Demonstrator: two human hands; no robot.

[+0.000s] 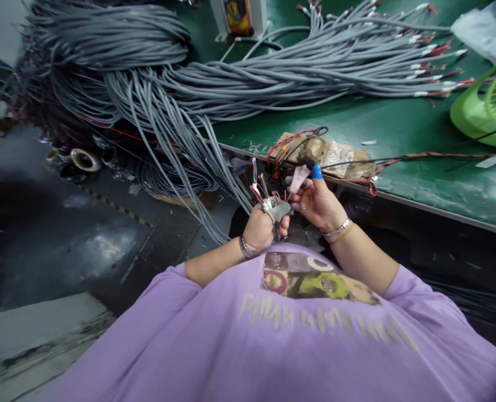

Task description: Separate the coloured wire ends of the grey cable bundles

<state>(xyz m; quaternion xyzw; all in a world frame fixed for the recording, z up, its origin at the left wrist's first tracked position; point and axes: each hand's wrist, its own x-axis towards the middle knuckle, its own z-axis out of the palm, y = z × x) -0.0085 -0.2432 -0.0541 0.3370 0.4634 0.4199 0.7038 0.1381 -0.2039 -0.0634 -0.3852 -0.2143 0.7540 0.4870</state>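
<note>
My left hand (268, 226) is closed around the ends of several grey cables, its thumb wrapped in grey material. Thin coloured wires (255, 173) and white sleeves fan out above the fist. To the right, my right hand (317, 206) has its fingers curled beside these wires, and a blue cover (317, 172) sits on its thumb tip. A pale pink piece (299, 178) shows at its fingers; whether it is a finger wrap or a held thing, I cannot tell. What those fingers grip is hidden.
A large bundle of grey cables (256, 84) lies across the green table (423, 178) and hangs over its edge. A taped block (335, 153) with cords sits at that edge. A green plastic basket (482, 106) stands right. Coiled cables (176, 178) lie below.
</note>
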